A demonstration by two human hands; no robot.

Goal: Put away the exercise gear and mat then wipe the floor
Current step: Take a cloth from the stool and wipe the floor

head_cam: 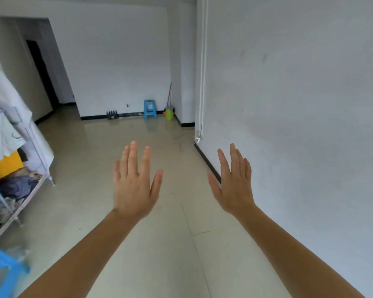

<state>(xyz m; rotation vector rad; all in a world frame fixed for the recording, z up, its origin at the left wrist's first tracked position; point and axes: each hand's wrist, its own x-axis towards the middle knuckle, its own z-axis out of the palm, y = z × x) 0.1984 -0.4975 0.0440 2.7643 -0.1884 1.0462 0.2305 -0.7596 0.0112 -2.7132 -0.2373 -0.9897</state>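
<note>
Head view shows the left hand (136, 186) and the right hand (235, 186) raised side by side at the end of bare forearms, backs to the camera, fingers straight and slightly spread, neither holding nor touching anything. No mat shows anywhere, so the putting-away part is probably done or lies out of sight; a small black ribbed object (112, 115) against the far wall's skirting may be exercise gear, but it is too small to tell. What the wiping step turns on is the mop with the thin reddish handle (170, 94), which stands in the far right corner of the floor, straight ahead and well apart from both hands. Its handle runs near upright, leaning against the wall, its foot in or behind a lime-green plastic bucket (169, 114). In the frame it sits between the two hands, a little closer to the left one's line, yet neither can reach it without walking the length of the room. A light-blue plastic stool (150, 109) stands just beside the bucket. The glossy beige tiled floor (91, 160) reflects the stool and bucket. Along the floor's left edge stands a metal clothes rack draped in white cloth (39, 147) with a yellow box (4, 165) inside, and a second blue stool (2, 269) at the near left corner.
</note>
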